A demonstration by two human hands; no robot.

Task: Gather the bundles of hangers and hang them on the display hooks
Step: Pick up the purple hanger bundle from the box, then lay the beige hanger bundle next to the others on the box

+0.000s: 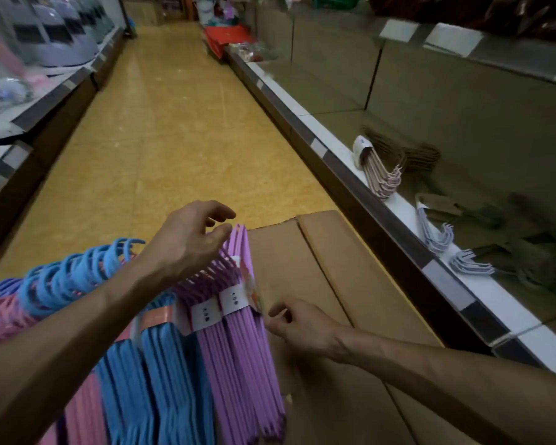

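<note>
Banded bundles of plastic hangers lie side by side at the bottom left: purple bundles (238,342), blue bundles (161,374) and pink bundles (84,412). Blue hooks (87,271) stick up behind my left forearm. My left hand (187,242) hovers over the hook end of the purple bundles, fingers spread and curled, holding nothing. My right hand (299,326) touches the right edge of the purple bundle near its white label band (233,301), fingers bent; I cannot tell whether it grips it. No display hooks are in view.
A closed cardboard box (328,284) sits to the right of the bundles. The right-hand shelf (408,207) holds more hanger bundles: pink (382,175) and pale blue (437,232). A yellow aisle floor (174,130) runs ahead, with stocked shelves on the left (45,59).
</note>
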